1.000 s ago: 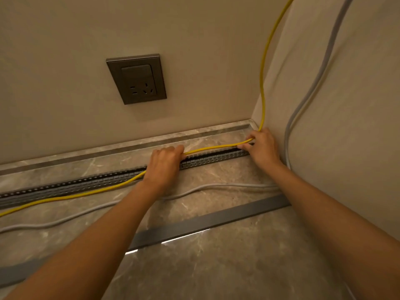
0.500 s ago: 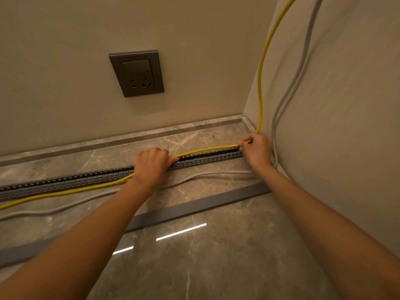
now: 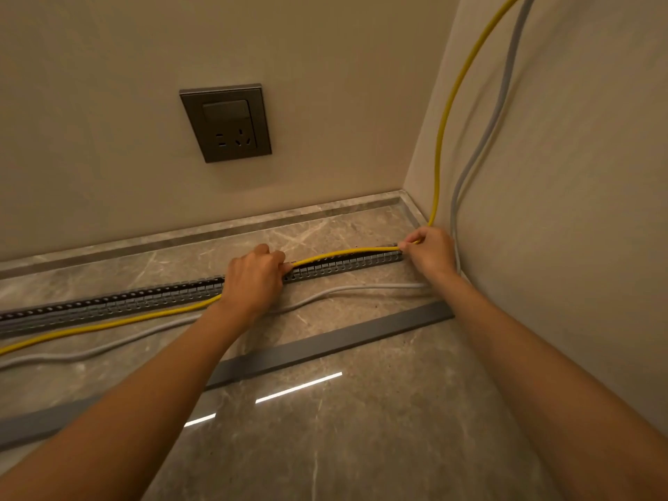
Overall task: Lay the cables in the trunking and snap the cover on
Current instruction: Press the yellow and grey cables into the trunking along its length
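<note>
A slotted grey trunking (image 3: 126, 301) lies on the marble floor, running from the left edge to the corner on the right. A yellow cable (image 3: 347, 252) comes down the right wall and arches just above the trunking's right section. My right hand (image 3: 432, 251) pinches it at the trunking's right end. My left hand (image 3: 253, 280) grips it at mid-length; left of that hand the cable lies on the floor in front of the trunking. A grey cable (image 3: 343, 289) lies loose on the floor nearer me. The flat grey cover (image 3: 325, 345) lies in front of it.
A dark wall socket (image 3: 226, 122) sits on the back wall above the trunking. The right wall (image 3: 560, 211) stands close beside my right arm, with both cables hanging down it. A marble skirting strip (image 3: 217, 229) runs along the back wall.
The view has shifted a little, and both hands have worked along the yellow cable. Its arch between my hands sits lower and closer over the trunking.
</note>
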A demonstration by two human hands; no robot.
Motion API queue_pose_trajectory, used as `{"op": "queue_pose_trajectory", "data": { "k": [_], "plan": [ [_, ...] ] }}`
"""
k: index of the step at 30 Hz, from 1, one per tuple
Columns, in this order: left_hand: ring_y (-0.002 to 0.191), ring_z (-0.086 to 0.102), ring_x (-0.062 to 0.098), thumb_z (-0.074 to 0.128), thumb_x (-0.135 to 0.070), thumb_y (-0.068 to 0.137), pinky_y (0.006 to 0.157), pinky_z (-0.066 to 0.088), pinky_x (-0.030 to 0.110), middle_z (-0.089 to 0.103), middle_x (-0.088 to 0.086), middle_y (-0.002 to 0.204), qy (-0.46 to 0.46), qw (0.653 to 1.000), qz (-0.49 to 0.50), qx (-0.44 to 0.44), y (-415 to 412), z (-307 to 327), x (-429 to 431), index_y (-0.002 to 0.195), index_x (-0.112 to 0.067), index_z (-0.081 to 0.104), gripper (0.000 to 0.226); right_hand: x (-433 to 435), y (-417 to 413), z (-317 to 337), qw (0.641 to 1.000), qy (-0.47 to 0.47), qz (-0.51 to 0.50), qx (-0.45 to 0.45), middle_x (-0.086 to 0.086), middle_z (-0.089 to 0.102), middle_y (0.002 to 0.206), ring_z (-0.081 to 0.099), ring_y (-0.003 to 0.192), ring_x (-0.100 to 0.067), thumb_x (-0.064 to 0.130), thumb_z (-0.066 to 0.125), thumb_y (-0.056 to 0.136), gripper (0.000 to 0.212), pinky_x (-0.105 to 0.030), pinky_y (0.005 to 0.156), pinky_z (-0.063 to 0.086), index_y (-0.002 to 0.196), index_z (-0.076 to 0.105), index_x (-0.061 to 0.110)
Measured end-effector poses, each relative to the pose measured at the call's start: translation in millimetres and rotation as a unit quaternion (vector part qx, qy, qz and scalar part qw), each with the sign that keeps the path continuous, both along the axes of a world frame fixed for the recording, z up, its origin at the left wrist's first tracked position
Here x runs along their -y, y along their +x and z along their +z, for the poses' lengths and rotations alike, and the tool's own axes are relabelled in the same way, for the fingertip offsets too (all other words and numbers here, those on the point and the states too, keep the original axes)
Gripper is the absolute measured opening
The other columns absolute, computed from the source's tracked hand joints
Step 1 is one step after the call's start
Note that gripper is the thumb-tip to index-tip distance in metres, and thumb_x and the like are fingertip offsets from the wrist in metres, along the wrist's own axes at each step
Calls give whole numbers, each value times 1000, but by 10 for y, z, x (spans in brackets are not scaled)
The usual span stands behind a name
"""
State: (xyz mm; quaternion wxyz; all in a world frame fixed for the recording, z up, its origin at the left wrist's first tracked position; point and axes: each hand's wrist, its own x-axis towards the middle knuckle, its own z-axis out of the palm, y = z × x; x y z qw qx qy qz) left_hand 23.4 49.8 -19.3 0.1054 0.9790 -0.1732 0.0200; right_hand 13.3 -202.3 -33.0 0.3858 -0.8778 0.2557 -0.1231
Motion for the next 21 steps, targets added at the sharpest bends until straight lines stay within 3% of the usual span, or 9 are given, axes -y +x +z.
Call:
{"op": "queue_pose_trajectory", "data": {
  "k": [3,7,13,15,18,20,21],
  "plan": [
    [78,51,26,54,-26,93,69,40,33,66,19,96,-31,997,35,-64,92,53,-9,92,-3,69,27,-45,-16,-55,999,-30,-13,-3,-23,70,87,63,88,-33,2,64,80,10,-32,73,46,84,71,-3],
    [90,61,33,65,-27,86,77,50,38,69,21,94,-75,985,104,-119,157,58,18,90,0,71,28,-39,-30,-83,999,-33,-18,-13,-20,72,94,65,92,-33,6,65,81,11,-31,76,48,86,72,0],
    [95,58,37,64,-18,86,74,46,40,64,22,99,-87,983,143,-74,121,79,69,89,5,61,23,-20,-43,-69,997,-55,-11,-48,-18,72,95,64,94,-35,12,61,84,13,-35,78,50,85,72,5],
    [93,59,37,60,-10,87,74,47,41,65,22,98,-52,989,127,-55,94,99,111,88,4,62,14,-29,-70,-57,996,-65,11,-66,-17,70,101,62,99,-34,12,56,87,15,-35,81,48,88,70,5],
    [92,61,34,56,-1,87,76,46,38,68,18,97,75,995,68,-21,81,195,190,88,-1,64,9,15,-92,-28,992,-63,57,-94,-16,66,112,59,105,-32,13,53,87,19,-34,88,47,99,67,9],
    [98,59,33,52,5,87,83,45,38,65,18,104,125,992,31,-4,53,226,226,95,-1,63,15,56,-114,-17,992,-32,83,-93,-19,68,107,65,96,-30,15,54,85,28,-34,85,53,112,61,13],
    [100,57,34,50,6,87,84,45,39,61,18,108,121,992,20,-5,39,200,227,100,0,60,18,63,-144,2,992,-4,93,-86,-20,70,94,69,81,-24,15,55,85,32,-30,76,56,117,57,13]
  ]
}}
